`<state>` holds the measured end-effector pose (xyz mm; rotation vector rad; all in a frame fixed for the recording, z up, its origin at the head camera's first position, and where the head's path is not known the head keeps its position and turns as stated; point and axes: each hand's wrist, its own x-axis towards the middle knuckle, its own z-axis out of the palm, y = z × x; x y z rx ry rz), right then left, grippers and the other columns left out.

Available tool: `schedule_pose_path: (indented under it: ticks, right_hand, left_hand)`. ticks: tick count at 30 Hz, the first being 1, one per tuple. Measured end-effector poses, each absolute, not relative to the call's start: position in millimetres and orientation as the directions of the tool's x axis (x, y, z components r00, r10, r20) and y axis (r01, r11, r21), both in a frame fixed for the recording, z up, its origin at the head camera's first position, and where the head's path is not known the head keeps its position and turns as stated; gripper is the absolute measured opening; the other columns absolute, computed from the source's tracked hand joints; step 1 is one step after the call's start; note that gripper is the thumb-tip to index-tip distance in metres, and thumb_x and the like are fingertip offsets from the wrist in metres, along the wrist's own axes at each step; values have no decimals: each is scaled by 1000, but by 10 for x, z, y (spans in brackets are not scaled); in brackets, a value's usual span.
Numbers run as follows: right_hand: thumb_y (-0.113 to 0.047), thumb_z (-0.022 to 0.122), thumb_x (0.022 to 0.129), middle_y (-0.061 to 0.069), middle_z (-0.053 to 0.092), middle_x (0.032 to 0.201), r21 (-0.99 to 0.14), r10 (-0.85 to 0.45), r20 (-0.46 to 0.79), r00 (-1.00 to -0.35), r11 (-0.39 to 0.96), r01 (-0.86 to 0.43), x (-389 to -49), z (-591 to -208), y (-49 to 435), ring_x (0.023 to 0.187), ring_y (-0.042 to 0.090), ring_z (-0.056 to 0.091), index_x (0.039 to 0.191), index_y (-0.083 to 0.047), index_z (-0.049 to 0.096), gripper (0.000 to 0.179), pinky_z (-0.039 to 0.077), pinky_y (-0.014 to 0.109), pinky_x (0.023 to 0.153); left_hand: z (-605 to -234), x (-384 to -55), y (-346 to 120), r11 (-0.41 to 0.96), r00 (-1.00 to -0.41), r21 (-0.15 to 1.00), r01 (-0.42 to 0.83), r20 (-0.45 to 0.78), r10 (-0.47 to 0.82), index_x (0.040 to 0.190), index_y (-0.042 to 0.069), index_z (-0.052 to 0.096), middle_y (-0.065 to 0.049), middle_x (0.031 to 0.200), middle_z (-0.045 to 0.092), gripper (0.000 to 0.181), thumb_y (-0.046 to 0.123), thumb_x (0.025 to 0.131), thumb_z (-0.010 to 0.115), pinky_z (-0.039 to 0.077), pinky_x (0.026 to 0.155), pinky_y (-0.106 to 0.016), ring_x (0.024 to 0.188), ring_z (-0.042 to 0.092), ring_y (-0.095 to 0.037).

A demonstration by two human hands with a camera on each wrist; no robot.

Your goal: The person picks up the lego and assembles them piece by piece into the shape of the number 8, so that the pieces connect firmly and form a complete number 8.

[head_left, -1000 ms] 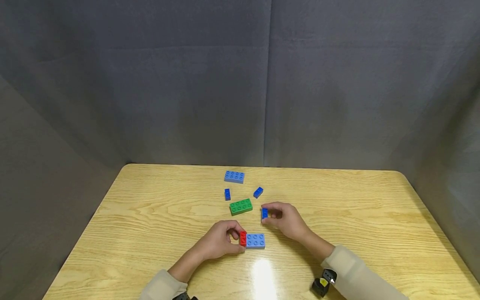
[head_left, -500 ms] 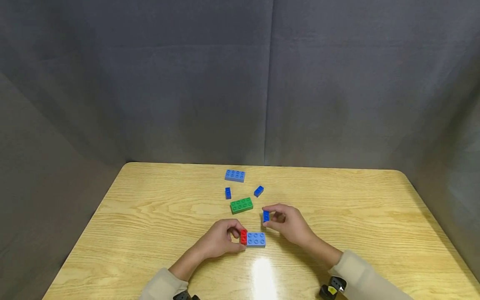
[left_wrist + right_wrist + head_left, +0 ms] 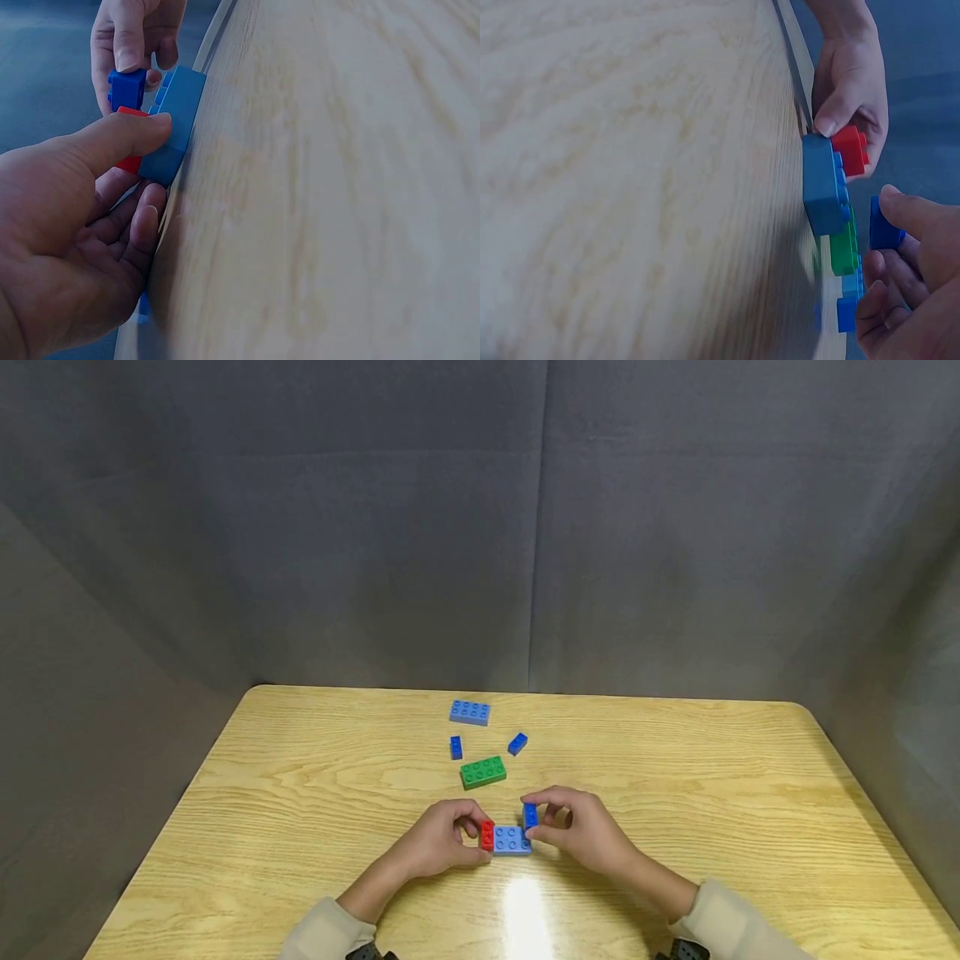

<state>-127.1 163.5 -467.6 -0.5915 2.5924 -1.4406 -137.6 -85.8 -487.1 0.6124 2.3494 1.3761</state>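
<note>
A light blue brick (image 3: 507, 841) lies on the table, a small red brick (image 3: 487, 836) seated across the studs at its left end. My left hand (image 3: 442, 841) pinches this end, thumb on the near side and fingers on the far side; in the left wrist view the thumb lies over both bricks. Between thumb and fingers my right hand (image 3: 581, 828) pinches a small dark blue brick (image 3: 530, 816). It is held above the light blue brick's right end, and the right wrist view shows a gap between the dark blue brick (image 3: 885, 225) and the studs.
Farther back on the wooden table (image 3: 337, 760) lies a green brick (image 3: 483, 772). Behind it are two small dark blue bricks, a left one (image 3: 456, 747) and a right one (image 3: 517, 743). A second light blue brick (image 3: 469, 712) sits near the back edge, before a dark curtain (image 3: 405, 568).
The right hand has brought the dark blue brick toward me, from beyond the light blue brick to over its right end. The left hand keeps its grip in the same place.
</note>
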Motion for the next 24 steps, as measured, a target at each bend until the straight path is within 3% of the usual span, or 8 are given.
schedule_pose_path:
  ticks: [9,18,24]
  right_hand:
    - [-21,77,77,-10,64,94,-840,-389,63,-919,476,-259,-1199,-4700,1595,75,13,55,112,-18,68,37,46,23,55]
    - [-4,76,76,5,65,92,-854,-406,59,-912,453,-257,-1044,-4441,1503,73,18,56,111,-4,66,36,46,23,58]
    - [-7,77,76,0,66,96,-859,-411,72,-909,437,-266,-1095,-4644,1519,75,19,57,111,-6,67,37,48,24,60]
  left_hand:
    - [-4847,-1363,-842,426,-843,887,181,-82,531,92,15,66,-3,85,59,26,16,72,82,45,55,-21,70,52,-15]
    - [-4844,-1368,-845,425,-842,886,182,-83,533,93,15,65,-3,85,59,26,16,72,82,44,55,-21,68,50,-14]
    - [-4856,-1372,-850,425,-841,888,179,-87,535,92,15,65,-2,84,58,26,15,72,82,43,54,-21,65,48,-12]
